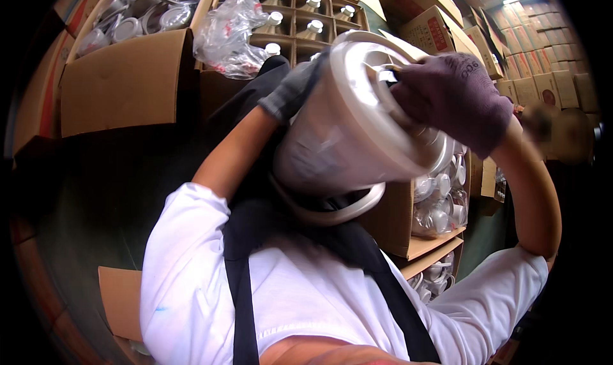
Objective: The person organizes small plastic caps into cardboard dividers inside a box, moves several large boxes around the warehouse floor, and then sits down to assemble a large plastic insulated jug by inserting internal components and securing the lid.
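Both hands wear gloves and hold a big shiny metal pot (351, 135) up close. Left hand (294, 87) grips its far side, right hand (453, 100) presses its lid. Behind sits a cardboard box (128, 78), then a crinkly plastic bag (230, 33).

Both arms raised, elbows bent; left grip (295, 87), right grip (454, 100) gloved, clasping.
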Tool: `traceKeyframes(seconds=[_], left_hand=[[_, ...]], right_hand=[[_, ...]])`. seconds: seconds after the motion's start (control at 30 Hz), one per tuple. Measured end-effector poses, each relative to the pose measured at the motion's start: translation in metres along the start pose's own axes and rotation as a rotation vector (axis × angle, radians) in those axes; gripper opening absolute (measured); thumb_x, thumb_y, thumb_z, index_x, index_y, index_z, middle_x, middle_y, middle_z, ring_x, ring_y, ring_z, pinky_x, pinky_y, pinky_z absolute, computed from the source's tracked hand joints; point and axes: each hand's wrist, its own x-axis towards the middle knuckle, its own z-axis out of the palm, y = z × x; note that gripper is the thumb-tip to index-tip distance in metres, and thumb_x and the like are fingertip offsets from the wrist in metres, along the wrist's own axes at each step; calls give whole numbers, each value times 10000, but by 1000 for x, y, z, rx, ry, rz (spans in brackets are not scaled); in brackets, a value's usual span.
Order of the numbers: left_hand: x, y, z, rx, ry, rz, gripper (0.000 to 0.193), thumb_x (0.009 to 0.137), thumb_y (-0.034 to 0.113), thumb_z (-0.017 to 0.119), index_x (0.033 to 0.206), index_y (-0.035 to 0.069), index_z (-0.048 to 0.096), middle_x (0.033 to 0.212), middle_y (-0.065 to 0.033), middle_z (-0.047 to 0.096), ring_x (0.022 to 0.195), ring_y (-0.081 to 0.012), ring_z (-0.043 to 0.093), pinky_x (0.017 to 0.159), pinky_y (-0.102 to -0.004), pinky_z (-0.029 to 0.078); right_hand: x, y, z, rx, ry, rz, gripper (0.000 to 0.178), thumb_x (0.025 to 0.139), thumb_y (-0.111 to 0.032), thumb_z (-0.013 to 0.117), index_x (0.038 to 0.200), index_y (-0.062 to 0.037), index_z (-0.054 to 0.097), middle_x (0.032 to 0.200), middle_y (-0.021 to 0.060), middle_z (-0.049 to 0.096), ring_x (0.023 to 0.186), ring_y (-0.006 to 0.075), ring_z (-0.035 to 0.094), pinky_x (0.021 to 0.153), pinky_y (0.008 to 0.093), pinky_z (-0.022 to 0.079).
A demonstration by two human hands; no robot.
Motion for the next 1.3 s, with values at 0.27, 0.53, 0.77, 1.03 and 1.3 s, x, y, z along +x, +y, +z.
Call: traceKeyframes(seconds=[0.27, 0.53, 0.77, 1.03, 1.3], left_hand=[[-82, -21, 139, 1170, 472, 354, 443, 721, 158, 778, 1069, 21, 540, 996, -182, 587, 930, -298, 620, 814, -361, 498], [-97, 28, 45, 524, 33, 237, 442, 707, 42, 787, 1075, 26, 543, 1017, -42, 595, 956, -128, 572, 874, -296, 473], [-72, -17, 136, 1086, 466, 621, 326, 716, 95, 707, 1009, 62, 567, 913, -159, 605, 857, -342, 625, 802, -377, 494], [-92, 31, 45, 129, -37, 98, 488, 630, 91, 817, 1040, 47, 558, 965, -36, 591, 939, -123, 553, 849, -285, 450], [-79, -10, 99, 884, 336, 453, 404, 722, 102, 707, 1084, 49, 534, 964, -126, 582, 908, -258, 616, 825, -367, 488]], right_hand=[[-7, 37, 53, 955, -122, 975, 390, 925, -368, 562, 748, -25, 620, 557, -8, 491, 517, 52, 457, 482, 209, 364], [-6, 20, 12, -30, 49, -319, 271, 803, -254, 676, 1031, -121, 614, 862, 53, 592, 826, 242, 595, 738, 384, 475], [-41, 70, 73, 762, -331, 1017, 350, 920, -296, 572, 744, -2, 647, 567, 71, 561, 483, 136, 488, 511, 292, 409], [-16, -1, -8, 62, 23, -304, 340, 743, -277, 717, 1018, -99, 627, 870, 42, 592, 789, 215, 589, 707, 346, 462], [-24, 35, 46, 28, -360, 383, 199, 902, -212, 513, 904, -57, 638, 807, 209, 642, 736, 392, 631, 706, 454, 500]])
